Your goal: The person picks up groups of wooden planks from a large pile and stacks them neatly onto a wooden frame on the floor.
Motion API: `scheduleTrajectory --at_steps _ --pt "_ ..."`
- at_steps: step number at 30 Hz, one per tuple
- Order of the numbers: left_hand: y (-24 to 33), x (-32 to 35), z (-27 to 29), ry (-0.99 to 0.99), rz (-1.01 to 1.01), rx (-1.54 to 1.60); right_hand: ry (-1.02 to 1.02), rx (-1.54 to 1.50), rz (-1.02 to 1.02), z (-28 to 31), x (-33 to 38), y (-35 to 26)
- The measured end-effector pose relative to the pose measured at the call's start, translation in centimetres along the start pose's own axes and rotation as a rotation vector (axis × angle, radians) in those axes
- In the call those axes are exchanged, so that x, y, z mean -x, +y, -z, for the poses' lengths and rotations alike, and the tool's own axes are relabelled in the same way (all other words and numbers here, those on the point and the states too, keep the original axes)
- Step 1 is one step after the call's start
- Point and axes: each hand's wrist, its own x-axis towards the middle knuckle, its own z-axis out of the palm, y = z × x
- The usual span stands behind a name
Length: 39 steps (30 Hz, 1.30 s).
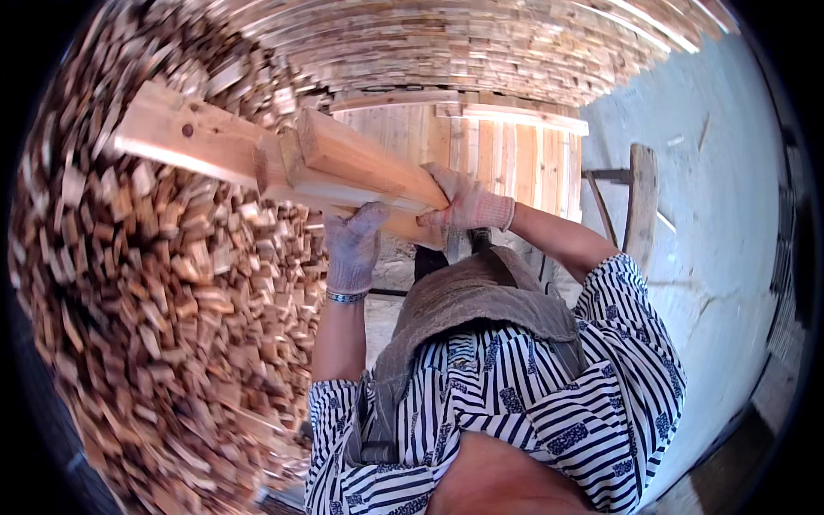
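Several wooden boards lie together across both my hands, slanting up toward the far left. A long board [189, 130] with a dark knot reaches out over the wood heap. On top of it rests a shorter, thicker board [369, 161]. My right hand [468, 199], in a pale work glove, is closed round the near right end of the boards. My left hand [354, 251], gloved too with a patterned band at the wrist, grips them from the near side around their middle. Its fingers are partly hidden by the wood.
A large heap of short wood offcuts [189, 283] fills the left side. Straight ahead stands a stack of planks [515, 159], with rows of stacked timber [463, 51] behind. A curved wooden piece [640, 202] on a metal frame stands at the right, over pale floor [721, 232].
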Motion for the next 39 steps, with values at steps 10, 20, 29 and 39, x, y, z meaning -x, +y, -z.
scheduleTrajectory --at_steps 10,20,29,39 --pt "-9.3 -8.0 5.0 -0.304 0.602 -0.156 0.359 0.095 0.051 -2.1 -7.0 12.3" --pt "-31.9 -13.2 10.6 -0.778 0.287 -0.904 0.036 0.219 -0.17 2.6 -13.9 25.1" --pt "-18.5 -15.7 8.1 -0.584 -0.076 -1.371 0.003 0.867 -0.58 10.8 -5.5 25.2" --pt "-42.8 -7.8 14.3 -0.865 0.044 -1.991 0.036 0.956 -0.801 6.8 5.8 42.5"
